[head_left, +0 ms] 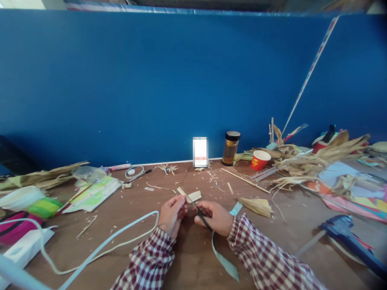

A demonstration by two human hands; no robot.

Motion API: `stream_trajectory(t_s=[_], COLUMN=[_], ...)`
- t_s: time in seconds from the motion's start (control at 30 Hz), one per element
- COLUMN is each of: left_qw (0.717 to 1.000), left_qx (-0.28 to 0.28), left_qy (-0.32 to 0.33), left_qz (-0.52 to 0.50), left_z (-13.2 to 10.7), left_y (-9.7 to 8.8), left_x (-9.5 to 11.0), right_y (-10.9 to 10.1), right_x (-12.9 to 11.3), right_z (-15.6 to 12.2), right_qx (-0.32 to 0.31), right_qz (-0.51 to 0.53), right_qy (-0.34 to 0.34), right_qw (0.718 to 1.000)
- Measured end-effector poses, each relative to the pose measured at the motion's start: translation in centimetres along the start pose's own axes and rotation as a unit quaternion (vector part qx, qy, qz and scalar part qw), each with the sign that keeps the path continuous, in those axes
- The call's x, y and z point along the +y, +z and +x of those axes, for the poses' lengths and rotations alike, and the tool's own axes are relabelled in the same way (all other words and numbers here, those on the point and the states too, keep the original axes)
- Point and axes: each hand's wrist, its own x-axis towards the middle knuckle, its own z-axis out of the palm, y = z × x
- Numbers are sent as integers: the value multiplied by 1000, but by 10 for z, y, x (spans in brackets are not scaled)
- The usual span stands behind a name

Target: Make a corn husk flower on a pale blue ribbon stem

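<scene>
Evidently, your left hand (173, 213) pinches a pale strip (182, 193) above the desk (195, 262); your right hand (217, 217) grips a dark-handled tool (203, 218), apparently scissors, its tip at that strip; with left fingertips (183, 199) so near, a slip could nick them or spoil it.

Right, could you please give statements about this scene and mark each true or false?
1. The left hand holds a flat, straw-coloured strip. True.
2. The right hand holds a white paper plate. False: it holds a slim, dark-handled metal tool.
3. A red paper cup stands right of the black-lidded, amber jar. True.
4. The maroon-and-white checked cloth sleeves end above the elbows. False: they reach the wrists.
5. A blue panel stands behind the brown table. True.
</scene>
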Motion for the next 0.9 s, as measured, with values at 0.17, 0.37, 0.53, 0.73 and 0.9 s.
stream_trajectory(t_s=[0.17,0.37,0.53,0.73,0.9], left_qw=[1000,999,999,998,998], left_qx=[-2,7,10,9,11], left_qy=[-15,-36,-46,-56,-63], left_qz=[-3,7,-12,-18,-19], left_z=[1,0,0,-1,-1], left_y=[0,1,2,2,3], left_x=[0,0,1,2,2], right_y=[1,-1,-1,-1,1], right_x=[4,9,11,11,9], right_z=[1,3,3,3,2], right_qx=[-5,-21,-27,-30,-28], right_qz=[28,84,71,73,88], right_qy=[16,32,35,42,73], right_qw=[999,996,996,996,993])
